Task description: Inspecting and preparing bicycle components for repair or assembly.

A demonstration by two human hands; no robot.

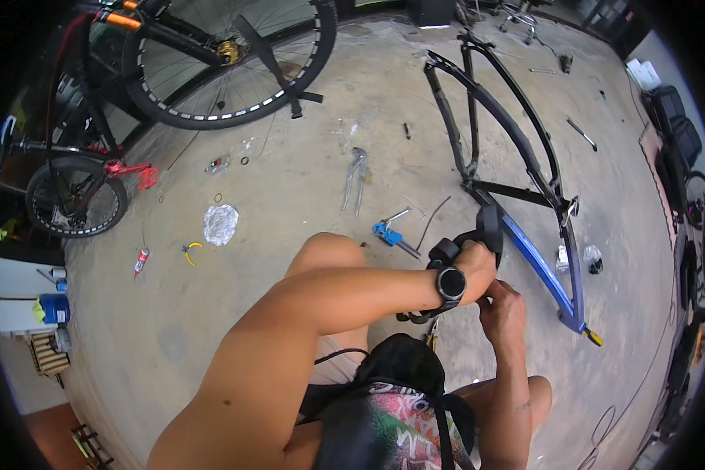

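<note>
My left hand, with a black watch at its wrist, has its fingers curled closed. Just below it, my right hand is closed too, fingertips meeting the left hand's. Whatever lies between them is hidden. A black strapped piece shows by the left hand; I cannot tell what it is. Immediately right of the hands lies a black and blue bicycle frame. A yellow and black handle sticks out at its near end.
Locking pliers, a blue tool, yellow-handled pliers, a tube and crumpled foil lie on the concrete floor. A bicycle wheel stands far left. Black cases line the right wall; a cable lies near right.
</note>
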